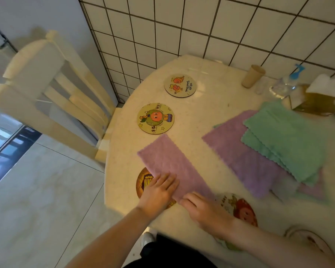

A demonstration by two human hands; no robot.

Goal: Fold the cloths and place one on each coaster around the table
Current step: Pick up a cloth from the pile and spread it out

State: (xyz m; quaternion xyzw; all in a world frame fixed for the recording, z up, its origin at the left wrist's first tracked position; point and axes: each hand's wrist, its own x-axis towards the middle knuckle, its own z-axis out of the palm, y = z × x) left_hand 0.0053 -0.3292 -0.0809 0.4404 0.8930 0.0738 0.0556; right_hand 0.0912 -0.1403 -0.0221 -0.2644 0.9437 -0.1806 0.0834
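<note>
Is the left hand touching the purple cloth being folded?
Touching. The head view shows the left hand with its fingers laid flat on the purple cloth's near end.

We seem to be in a home dining corner. We see a cream surface [211,105] set against a white tiled wall [182,26], a wooden chair [52,89] pulled up beside it, cartoon coasters [155,118], a paper cup [252,76], a tissue box [317,101] and a pale tiled floor [46,190].
</note>
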